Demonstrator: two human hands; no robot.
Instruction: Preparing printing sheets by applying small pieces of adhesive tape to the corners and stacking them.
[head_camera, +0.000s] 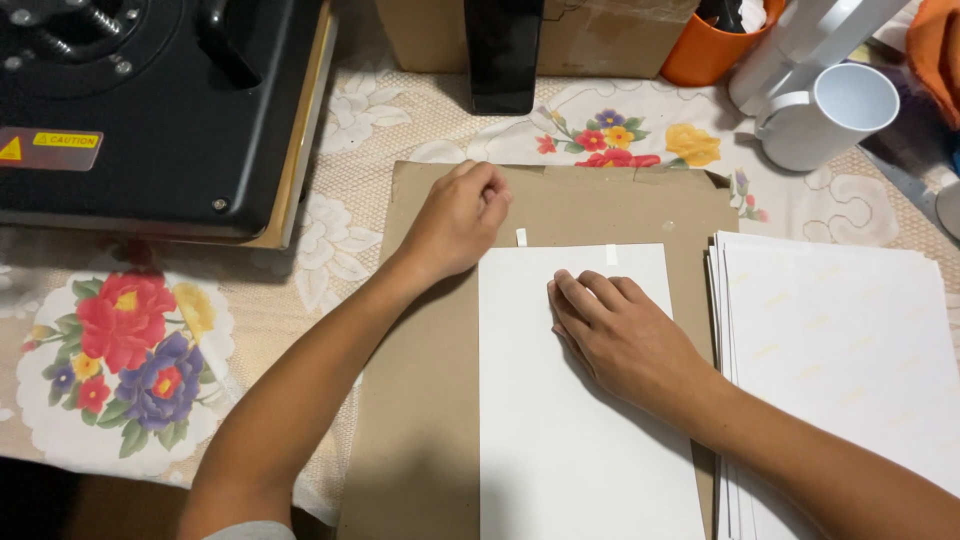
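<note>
On white sheet (570, 420): right hand (620, 335) flat; left hand (455, 220) curled.

Warm, fairly dim indoor light falls from above and ahead; the white sheet (570, 400) and paper stack (850, 350) are brightest, without blown glare; soft shadows lie under the right hand (620, 335) and its forearm, and beside the left hand (455, 220); the near-left corner sinks into darkness; the press (150, 100) shows dull sheen; focus is crisp centrally, slightly softer at the edges.
</note>
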